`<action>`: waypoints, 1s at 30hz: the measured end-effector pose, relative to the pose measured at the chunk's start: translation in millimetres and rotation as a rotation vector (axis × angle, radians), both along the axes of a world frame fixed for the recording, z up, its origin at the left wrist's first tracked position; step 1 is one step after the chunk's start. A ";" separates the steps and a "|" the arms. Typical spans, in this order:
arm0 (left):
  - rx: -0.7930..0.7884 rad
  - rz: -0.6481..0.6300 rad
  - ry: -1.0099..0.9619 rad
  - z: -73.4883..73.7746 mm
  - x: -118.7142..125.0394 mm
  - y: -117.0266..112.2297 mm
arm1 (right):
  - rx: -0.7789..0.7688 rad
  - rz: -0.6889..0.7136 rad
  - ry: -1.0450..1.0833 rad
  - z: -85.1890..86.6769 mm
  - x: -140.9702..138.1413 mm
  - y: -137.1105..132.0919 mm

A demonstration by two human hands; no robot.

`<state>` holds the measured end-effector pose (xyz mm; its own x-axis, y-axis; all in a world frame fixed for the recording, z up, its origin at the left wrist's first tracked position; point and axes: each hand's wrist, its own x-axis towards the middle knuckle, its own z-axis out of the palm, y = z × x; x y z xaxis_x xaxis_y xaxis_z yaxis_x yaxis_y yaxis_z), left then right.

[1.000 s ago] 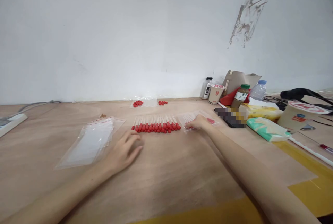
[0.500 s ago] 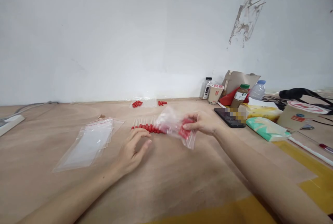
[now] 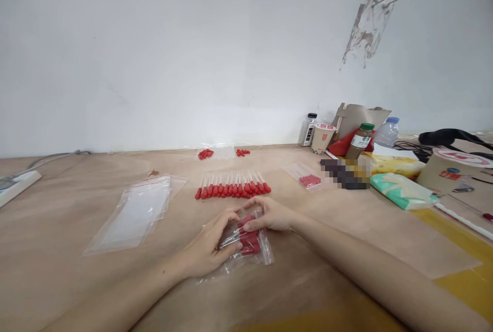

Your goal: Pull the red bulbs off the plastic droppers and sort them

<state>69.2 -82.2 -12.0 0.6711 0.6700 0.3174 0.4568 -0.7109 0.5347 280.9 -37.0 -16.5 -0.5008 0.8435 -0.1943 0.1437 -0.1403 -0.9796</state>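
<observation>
A clear zip bag (image 3: 250,244) with red-bulbed droppers inside lies on the wooden table (image 3: 269,291) in front of me. My left hand (image 3: 210,244) presses on its left side with fingers curled over the plastic. My right hand (image 3: 269,214) pinches the bag's upper edge. Just behind the hands lies a row of several loose droppers (image 3: 233,187) with red bulbs. A second filled bag (image 3: 306,177) lies to the right of that row.
A stack of empty zip bags (image 3: 134,211) lies at left. More red bulbs (image 3: 205,153) sit near the wall. Cups, bottles, a paper bag (image 3: 358,118), a tissue pack (image 3: 400,191) and a round tub (image 3: 450,167) crowd the right. A power strip (image 3: 17,183) is at far left.
My right hand carried a filled bag from the right of the dropper row down to the table in front of me. My left hand moved onto it. Another filled bag stays at right.
</observation>
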 end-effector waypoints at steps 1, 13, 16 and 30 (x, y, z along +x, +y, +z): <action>-0.013 0.020 -0.002 -1.9 -1.0 0.4 | -0.048 -0.062 0.004 0.1 2.7 -4.7; 0.050 0.019 0.058 10.7 3.2 8.4 | -0.266 -0.303 0.075 -0.3 2.4 -19.4; 0.187 -0.036 0.074 8.8 9.7 19.5 | -0.219 -0.275 0.109 -3.9 0.9 -17.1; 0.726 -0.310 0.004 -0.1 33.1 53.3 | -0.158 -0.198 0.175 -7.8 3.8 -18.8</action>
<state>102.3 -28.9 -12.2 0.7952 0.0787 0.6013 0.1818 -0.9769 -0.1126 284.8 -55.7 -24.3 -0.3669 0.8943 -0.2560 -0.0703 -0.3011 -0.9510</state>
